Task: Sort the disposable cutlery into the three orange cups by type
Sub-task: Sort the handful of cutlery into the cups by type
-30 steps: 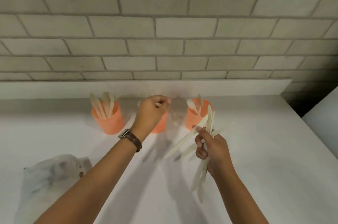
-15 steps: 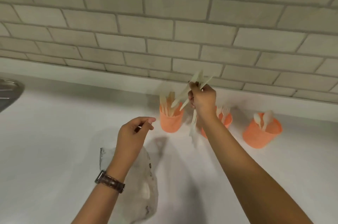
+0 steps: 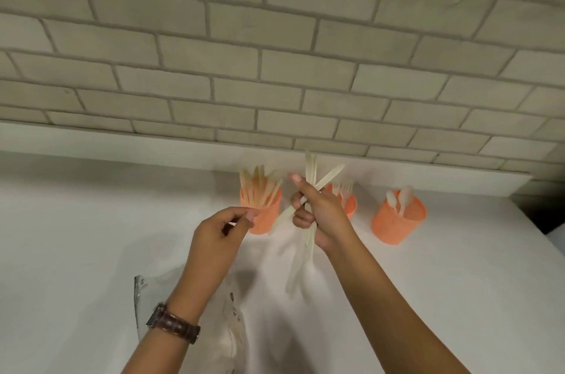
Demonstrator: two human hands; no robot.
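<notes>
Three orange cups stand in a row by the wall: the left cup [image 3: 260, 218] holds several knives, the middle cup [image 3: 351, 205] forks, the right cup [image 3: 397, 222] two spoons. My right hand [image 3: 321, 214] grips a bundle of cream knives [image 3: 311, 173] in front of the left and middle cups; the pieces cross and stick out above and below the fist. My left hand [image 3: 218, 239] hovers just left of it, in front of the left cup. Its thumb and forefinger are pinched together, and I see nothing between them.
A crumpled clear plastic bag [image 3: 234, 331] lies on the white counter [image 3: 76, 251] under my left forearm. A brick wall [image 3: 275, 68] with a low white ledge backs the cups. The counter's edge drops off at the far right [image 3: 547, 231].
My left hand left the middle cup, drew back, and now rises toward my right hand. My right hand carried the bundle left, in front of the left and middle cups. The view has turned left.
</notes>
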